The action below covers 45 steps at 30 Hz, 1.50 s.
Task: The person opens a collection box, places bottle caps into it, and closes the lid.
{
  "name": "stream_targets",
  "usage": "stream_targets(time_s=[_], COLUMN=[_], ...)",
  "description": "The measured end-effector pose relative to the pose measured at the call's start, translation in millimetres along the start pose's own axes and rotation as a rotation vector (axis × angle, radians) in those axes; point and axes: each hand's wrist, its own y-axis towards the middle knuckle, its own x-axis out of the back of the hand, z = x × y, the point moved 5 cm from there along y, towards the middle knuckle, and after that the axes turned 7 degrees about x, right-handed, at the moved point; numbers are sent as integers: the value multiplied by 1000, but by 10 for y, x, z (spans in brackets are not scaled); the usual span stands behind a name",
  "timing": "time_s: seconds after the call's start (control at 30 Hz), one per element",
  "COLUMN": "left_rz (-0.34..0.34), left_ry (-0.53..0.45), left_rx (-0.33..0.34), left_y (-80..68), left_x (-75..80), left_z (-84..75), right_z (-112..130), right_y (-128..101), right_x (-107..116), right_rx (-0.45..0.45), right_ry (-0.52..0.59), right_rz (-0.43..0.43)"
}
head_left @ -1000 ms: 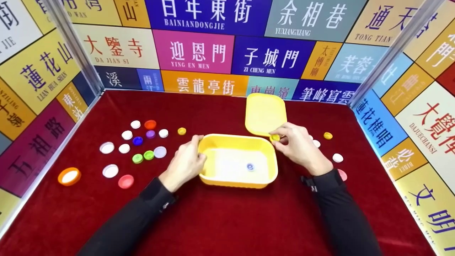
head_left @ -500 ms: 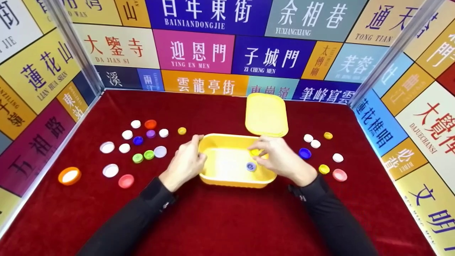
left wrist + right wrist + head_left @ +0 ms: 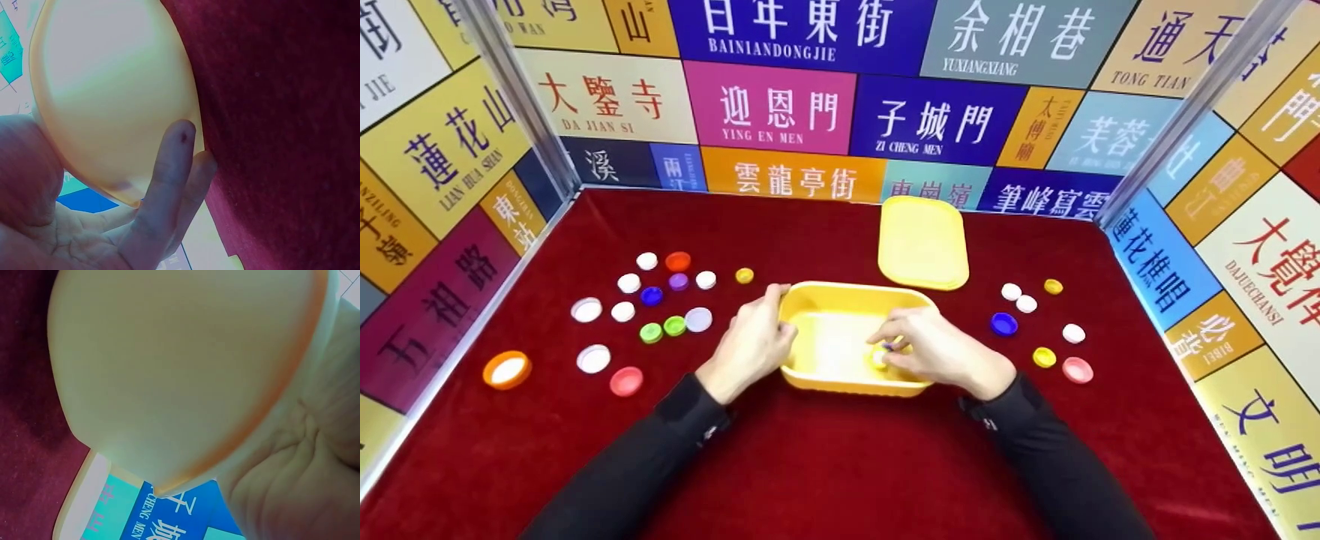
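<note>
An open yellow box (image 3: 810,300) stands mid-table on red cloth, with its yellow lid (image 3: 922,244) lying just behind it. My left hand (image 3: 780,330) grips the box's left end, thumb at the rim; in the left wrist view its fingers (image 3: 169,174) lie against the box's outer wall (image 3: 112,95). My right hand (image 3: 885,354) reaches low inside the box and pinches a small yellow cap (image 3: 878,359). A blue cap (image 3: 889,346) in the box is mostly hidden by those fingers. The right wrist view shows only the box (image 3: 185,371) and my palm (image 3: 304,461).
Several loose caps lie left of the box, among them a large orange one (image 3: 507,370) and a pink one (image 3: 625,381). More caps lie to the right, including a blue one (image 3: 1003,324) and a yellow one (image 3: 1043,357). Sign-covered walls (image 3: 780,112) enclose three sides.
My right hand carried the yellow cap from beside the lid, over the rim and down into the box. The left hand and the box stayed put.
</note>
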Motion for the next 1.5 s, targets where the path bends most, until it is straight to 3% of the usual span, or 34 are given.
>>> stream_targets(time_s=[0.13,0.33,0.77,1.23,1.5], left_rz=[4,7,2,8,16], left_ry=[-3,-7,6,1,-2], left_rx=[4,8,2,7,12], left_y=[1,8,15,12,11], left_x=[-1,-6,-3,-5,-7], left_z=[8,13,2,2,1], right_z=[18,34,-51,-327,-574], right_y=[10,2,-55,-272,-424], right_x=[16,73,272,675,796], right_rx=[-8,-3,6,-114,-239], right_ry=[29,-33,-103,-110,-132], right_rz=[6,-20,-149,-338,-351])
